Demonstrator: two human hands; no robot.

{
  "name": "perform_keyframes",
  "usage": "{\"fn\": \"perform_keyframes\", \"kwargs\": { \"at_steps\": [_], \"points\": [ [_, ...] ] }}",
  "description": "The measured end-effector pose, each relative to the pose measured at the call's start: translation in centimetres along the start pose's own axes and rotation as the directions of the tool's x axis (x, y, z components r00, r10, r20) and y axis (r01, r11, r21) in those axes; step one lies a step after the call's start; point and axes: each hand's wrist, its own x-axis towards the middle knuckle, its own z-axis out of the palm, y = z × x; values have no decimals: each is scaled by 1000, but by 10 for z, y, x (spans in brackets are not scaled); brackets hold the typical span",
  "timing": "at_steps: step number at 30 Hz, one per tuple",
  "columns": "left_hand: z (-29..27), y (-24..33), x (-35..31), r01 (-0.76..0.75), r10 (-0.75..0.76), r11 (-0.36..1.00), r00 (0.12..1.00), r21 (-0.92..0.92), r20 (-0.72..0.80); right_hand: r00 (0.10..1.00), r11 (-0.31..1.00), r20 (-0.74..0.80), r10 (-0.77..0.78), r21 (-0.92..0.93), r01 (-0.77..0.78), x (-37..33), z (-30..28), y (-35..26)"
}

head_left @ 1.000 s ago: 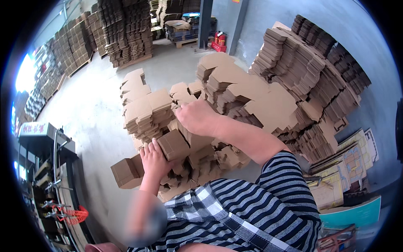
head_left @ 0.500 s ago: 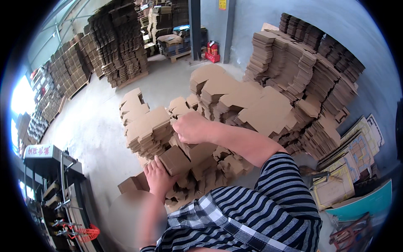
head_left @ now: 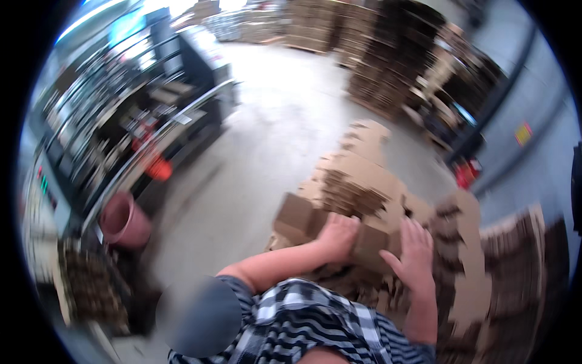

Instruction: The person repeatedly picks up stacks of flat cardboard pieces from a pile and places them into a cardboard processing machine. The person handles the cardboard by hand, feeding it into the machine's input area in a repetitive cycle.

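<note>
Both hands, left hand (head_left: 337, 238) and right hand (head_left: 413, 255), press flat, fingers spread, on the cardboard stack (head_left: 354, 182); even pressure would keep it square.

Pale grey concrete floor (head_left: 267, 133)
Stacks of flat brown cardboard box blanks (head_left: 357, 182) stand on it, with a round pink plastic bucket (head_left: 124, 219) well apart.

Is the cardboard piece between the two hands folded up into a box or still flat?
Folded up: the cardboard piece shows angled brown faces standing proud of the flat stack, with the left hand and right hand pressed against it.
</note>
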Motion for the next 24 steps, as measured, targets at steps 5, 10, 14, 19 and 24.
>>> {"fn": "perform_keyframes", "kwargs": {
  "at_steps": [5, 10, 14, 19, 24],
  "points": [
    [22, 4, 0, -54, 71, 985, 992, 162, -102, 994, 994, 73, 78, -77, -72, -13, -5, 1],
    [24, 3, 0, -58, 73, 986, 993, 154, -95, 996, 988, 34, 83, -136, -78, -10, 13, 14],
    [23, 3, 2, -72, 78, 992, 996, 99, -54, 994, 989, 62, 89, -125, -80, -12, 9, 12],
    [26, 3, 4, -55, 63, 993, 996, 108, -65, 1000, 993, 8, 30, -113, -29, -6, -2, 1],
    [49, 2, 7, -38, 56, 992, 986, 119, -157, 991, 957, -37, -132, 254, 137, 18, 9, -59]
  ]
}}
